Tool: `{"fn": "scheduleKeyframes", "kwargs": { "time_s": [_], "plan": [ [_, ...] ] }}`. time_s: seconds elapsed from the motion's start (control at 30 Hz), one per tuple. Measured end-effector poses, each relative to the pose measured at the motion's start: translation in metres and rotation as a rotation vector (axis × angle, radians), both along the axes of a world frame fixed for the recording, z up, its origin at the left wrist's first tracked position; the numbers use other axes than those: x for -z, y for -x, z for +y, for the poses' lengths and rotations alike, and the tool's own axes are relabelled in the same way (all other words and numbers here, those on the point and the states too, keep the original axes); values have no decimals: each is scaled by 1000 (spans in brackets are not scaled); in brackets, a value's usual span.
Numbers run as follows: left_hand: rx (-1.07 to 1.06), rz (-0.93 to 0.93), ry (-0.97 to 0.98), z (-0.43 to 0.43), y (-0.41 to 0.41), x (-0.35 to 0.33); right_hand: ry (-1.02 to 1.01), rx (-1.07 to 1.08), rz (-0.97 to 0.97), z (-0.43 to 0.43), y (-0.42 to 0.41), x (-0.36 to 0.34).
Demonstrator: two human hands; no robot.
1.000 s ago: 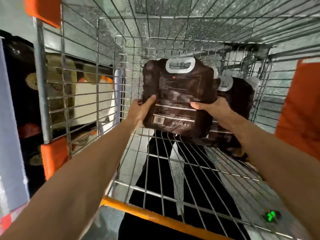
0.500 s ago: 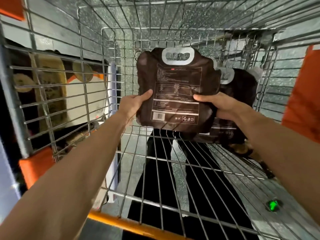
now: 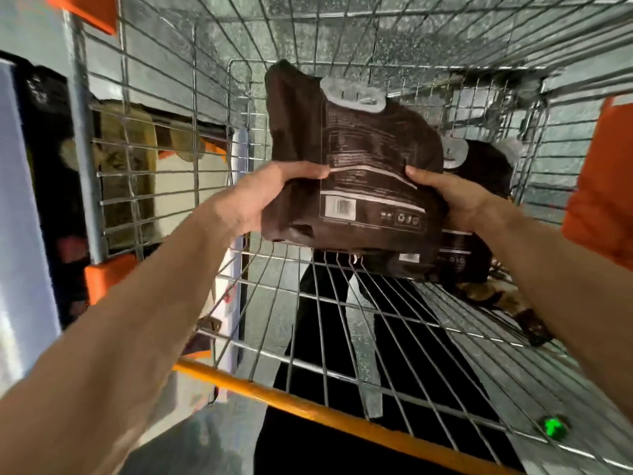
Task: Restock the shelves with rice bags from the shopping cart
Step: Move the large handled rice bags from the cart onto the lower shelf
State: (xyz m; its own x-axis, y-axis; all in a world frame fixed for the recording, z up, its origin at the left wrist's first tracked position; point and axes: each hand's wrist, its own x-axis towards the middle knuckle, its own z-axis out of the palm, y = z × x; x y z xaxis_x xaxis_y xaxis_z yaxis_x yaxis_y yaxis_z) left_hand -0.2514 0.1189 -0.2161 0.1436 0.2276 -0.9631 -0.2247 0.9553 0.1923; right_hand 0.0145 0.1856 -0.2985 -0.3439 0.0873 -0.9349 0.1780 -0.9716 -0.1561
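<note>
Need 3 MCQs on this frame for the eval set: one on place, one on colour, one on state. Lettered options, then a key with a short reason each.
1. Inside the shopping cart, where do the other rice bags sit relative to the held rice bag?
A) behind it, toward the right side
B) on the floor outside
C) stacked on top of it

2. What colour is the bar along the cart's near edge?
A) blue
B) orange
C) white

3. How is the held rice bag held?
A) by one hand at its top handle
B) untouched, lying flat
C) by both hands, one gripping each side

Key:
1 A, dark bags show behind its right edge.
2 B, the bar is plainly orange.
3 C, the left hand and right hand curl round its sides.
</note>
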Motion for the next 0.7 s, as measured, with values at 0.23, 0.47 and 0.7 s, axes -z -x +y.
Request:
{"fn": "scheduleKeyframes", "kwargs": {
  "time_s": [0.23, 0.47, 0.7],
  "plan": [
    [-102, 356, -278, -14, -6, -46, -53, -13, -53, -9, 51, -14],
    [28, 675, -372, -16, 0, -64, -349, -151, -79, -14, 82, -31],
    [395, 698, -483, -15, -44, -32, -188, -51, -101, -39, 56, -27]
  ]
}}
